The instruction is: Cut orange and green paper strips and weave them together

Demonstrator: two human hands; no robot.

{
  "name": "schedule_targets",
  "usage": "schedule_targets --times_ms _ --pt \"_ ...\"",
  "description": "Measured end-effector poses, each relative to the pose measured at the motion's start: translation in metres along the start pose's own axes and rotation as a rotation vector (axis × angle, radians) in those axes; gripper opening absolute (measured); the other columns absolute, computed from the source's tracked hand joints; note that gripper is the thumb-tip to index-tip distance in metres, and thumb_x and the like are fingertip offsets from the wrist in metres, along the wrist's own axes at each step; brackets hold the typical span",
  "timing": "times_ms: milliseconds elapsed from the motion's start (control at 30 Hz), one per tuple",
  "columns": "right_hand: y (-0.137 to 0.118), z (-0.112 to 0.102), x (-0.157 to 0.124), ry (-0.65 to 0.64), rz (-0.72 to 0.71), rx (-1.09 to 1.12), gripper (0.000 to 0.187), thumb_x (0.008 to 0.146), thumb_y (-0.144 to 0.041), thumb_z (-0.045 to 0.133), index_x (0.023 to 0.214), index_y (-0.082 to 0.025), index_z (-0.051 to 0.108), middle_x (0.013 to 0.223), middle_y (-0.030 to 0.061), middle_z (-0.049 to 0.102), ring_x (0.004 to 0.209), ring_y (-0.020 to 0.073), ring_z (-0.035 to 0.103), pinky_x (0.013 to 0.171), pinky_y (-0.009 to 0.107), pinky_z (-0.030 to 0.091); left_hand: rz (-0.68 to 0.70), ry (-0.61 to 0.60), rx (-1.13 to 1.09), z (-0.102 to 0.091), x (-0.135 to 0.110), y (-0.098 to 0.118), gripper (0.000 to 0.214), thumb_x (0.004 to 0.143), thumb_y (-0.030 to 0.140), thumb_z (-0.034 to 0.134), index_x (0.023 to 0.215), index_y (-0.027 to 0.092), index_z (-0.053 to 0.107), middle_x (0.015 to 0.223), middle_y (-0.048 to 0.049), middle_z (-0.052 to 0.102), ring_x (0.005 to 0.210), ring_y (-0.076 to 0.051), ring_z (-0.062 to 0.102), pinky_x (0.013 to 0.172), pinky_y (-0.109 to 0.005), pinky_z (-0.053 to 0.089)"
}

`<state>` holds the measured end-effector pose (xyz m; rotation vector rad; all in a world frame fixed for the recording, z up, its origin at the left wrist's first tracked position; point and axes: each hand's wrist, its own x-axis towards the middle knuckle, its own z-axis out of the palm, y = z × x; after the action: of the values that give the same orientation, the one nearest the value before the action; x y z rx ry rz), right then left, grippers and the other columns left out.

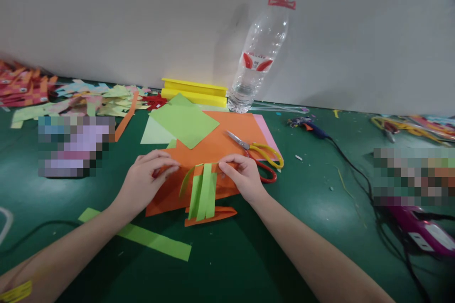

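Between my hands is a small piece of woven paper strips point(203, 194), with green strips hanging down across orange ones. My right hand point(245, 177) pinches the top orange strip just beside the green ones. On the other side, my left hand point(149, 175) is closed, thumb against fingers, on what looks like the other end of that orange strip. One narrow green strip curls out at the piece's left, and an orange strip point(209, 216) crosses its bottom. Behind lie orange paper sheets point(227, 128). Scissors point(258, 149) with red and yellow handles rest by my right hand.
A loose green strip point(156, 241) lies under my left forearm. Green square paper point(185, 120), a tilted plastic bottle point(263, 42) and yellow folded paper point(194, 92) are at the back. Right are a corded blue tool point(314, 129) and a magenta power strip point(415, 227).
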<state>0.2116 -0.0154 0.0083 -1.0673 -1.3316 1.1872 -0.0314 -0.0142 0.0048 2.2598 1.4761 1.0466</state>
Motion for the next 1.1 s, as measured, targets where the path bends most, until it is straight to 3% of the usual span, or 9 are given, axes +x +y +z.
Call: schedule_targets --times_ms 100,233,400,500,733,967,1100 --pt "0.000 0.000 0.000 0.003 -0.009 0.001 0.017 0.073 -0.035 0.070 0.068 -0.019 0.066 0.059 -0.0006 0.063 0.052 0.0118 0.056 0.055 0.027 0.048 -0.052 -0.010 -0.055 0.001 0.000 0.002 0.026 0.085 0.044 0.049 0.078 0.025 0.067 0.091 -0.0046 0.069 0.082 -0.023 0.064 0.072 -0.036 0.047" --pt "0.004 -0.001 0.001 0.021 -0.003 0.055 0.017 0.073 -0.036 0.070 0.068 -0.020 0.066 0.059 -0.0015 0.062 0.051 0.0112 0.055 0.055 0.027 0.048 -0.165 0.009 -0.142 0.001 0.001 -0.002 0.024 0.082 0.044 0.054 0.079 0.023 0.066 0.096 -0.0050 0.068 0.070 -0.019 0.063 0.060 -0.030 0.049" --pt "0.005 -0.001 0.002 0.011 -0.012 0.086 0.015 0.073 -0.034 0.070 0.068 -0.020 0.067 0.060 -0.0019 0.062 0.051 0.0105 0.055 0.056 0.026 0.048 -0.361 -0.022 -0.223 -0.001 0.002 -0.006 0.025 0.084 0.044 0.054 0.086 0.020 0.062 0.056 0.0016 0.059 0.048 -0.015 0.054 0.048 -0.025 0.042" --pt "0.002 0.000 0.001 0.007 -0.019 0.070 0.013 0.073 -0.031 0.069 0.068 -0.020 0.067 0.060 -0.0013 0.063 0.052 0.0112 0.056 0.055 0.027 0.049 -0.371 -0.024 -0.268 -0.002 0.002 -0.003 0.024 0.085 0.042 0.052 0.085 0.020 0.060 0.054 0.0022 0.058 0.050 -0.015 0.056 0.050 -0.025 0.042" --pt "0.000 0.001 -0.003 0.012 -0.075 -0.060 0.009 0.076 -0.027 0.067 0.070 -0.020 0.066 0.065 0.0001 0.067 0.058 0.0125 0.060 0.059 0.027 0.050 -0.311 -0.122 -0.274 -0.001 0.001 0.001 0.022 0.086 0.041 0.049 0.083 0.020 0.057 0.078 -0.0024 0.068 0.072 -0.019 0.065 0.063 -0.028 0.048" --pt "0.002 -0.001 -0.002 0.028 -0.086 -0.091 0.011 0.077 -0.028 0.066 0.070 -0.020 0.065 0.067 0.0006 0.067 0.061 0.0137 0.062 0.060 0.027 0.051 -0.339 -0.115 -0.320 -0.002 0.001 0.007 0.025 0.086 0.041 0.048 0.097 0.019 0.055 0.070 0.0004 0.060 0.061 -0.016 0.057 0.057 -0.026 0.045" --pt "0.001 0.000 -0.002 0.040 -0.123 -0.173 0.010 0.078 -0.027 0.064 0.072 -0.020 0.066 0.070 0.0013 0.069 0.067 0.0152 0.065 0.066 0.029 0.052 -0.356 -0.184 -0.345 -0.003 -0.001 0.011 0.027 0.089 0.043 0.044 0.096 0.019 0.055 0.062 0.0037 0.051 0.052 -0.012 0.049 0.051 -0.023 0.042"
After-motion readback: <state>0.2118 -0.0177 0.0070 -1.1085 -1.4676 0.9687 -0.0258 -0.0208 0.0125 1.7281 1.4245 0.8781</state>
